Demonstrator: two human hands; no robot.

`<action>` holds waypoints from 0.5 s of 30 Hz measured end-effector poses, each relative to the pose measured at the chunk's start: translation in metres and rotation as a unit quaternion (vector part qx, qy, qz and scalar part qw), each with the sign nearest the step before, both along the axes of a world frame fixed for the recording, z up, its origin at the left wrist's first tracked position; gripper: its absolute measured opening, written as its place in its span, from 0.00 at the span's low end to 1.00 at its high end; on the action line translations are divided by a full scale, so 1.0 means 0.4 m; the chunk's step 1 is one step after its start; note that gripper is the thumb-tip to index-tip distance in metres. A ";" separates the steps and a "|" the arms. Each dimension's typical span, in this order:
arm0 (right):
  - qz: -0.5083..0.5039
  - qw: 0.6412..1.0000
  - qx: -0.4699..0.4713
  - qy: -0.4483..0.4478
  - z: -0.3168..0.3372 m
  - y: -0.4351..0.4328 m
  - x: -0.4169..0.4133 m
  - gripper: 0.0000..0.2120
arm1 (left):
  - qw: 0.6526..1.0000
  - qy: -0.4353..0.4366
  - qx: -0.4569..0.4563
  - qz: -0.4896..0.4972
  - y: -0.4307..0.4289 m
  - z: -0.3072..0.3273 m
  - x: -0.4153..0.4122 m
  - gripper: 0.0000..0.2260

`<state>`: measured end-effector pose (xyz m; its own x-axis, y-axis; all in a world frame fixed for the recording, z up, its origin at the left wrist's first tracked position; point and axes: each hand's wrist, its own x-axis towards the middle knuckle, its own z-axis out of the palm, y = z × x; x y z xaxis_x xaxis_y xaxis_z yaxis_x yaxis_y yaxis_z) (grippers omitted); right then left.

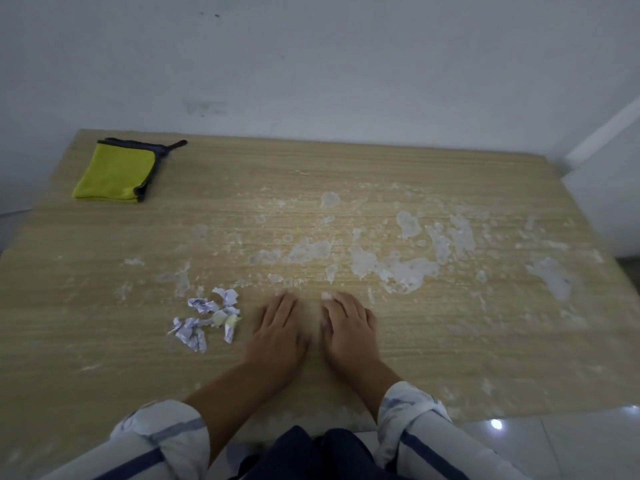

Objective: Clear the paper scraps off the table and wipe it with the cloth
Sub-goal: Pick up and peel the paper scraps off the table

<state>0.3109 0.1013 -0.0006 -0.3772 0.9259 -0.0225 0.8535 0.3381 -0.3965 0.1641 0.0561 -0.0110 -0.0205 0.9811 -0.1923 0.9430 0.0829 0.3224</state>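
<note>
Several crumpled paper scraps [207, 318], white with bluish print, lie in a loose heap on the wooden table [104, 306], near its front edge and left of centre. My left hand [278, 329] rests flat on the table just right of the heap, fingers straight. My right hand [348, 327] lies flat beside it, palm down, holding nothing. A folded yellow cloth [116, 173] with a dark grey edge sits at the table's far left corner, well away from both hands.
Whitish smears and dried patches [398, 265] cover the middle and right of the tabletop. A pale wall stands behind the table. Glossy white floor tiles [554, 441] show past the table's front right edge.
</note>
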 end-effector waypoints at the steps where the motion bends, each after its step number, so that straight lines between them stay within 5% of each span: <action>1: -0.003 1.000 0.003 -0.001 0.001 0.002 0.014 0.16 | 1.000 0.009 0.004 0.000 0.005 -0.001 0.006 0.29; 15: -0.063 0.998 -0.022 -0.022 -0.009 0.067 0.205 0.20 | 1.000 0.008 0.013 -0.025 0.120 0.002 0.174 0.29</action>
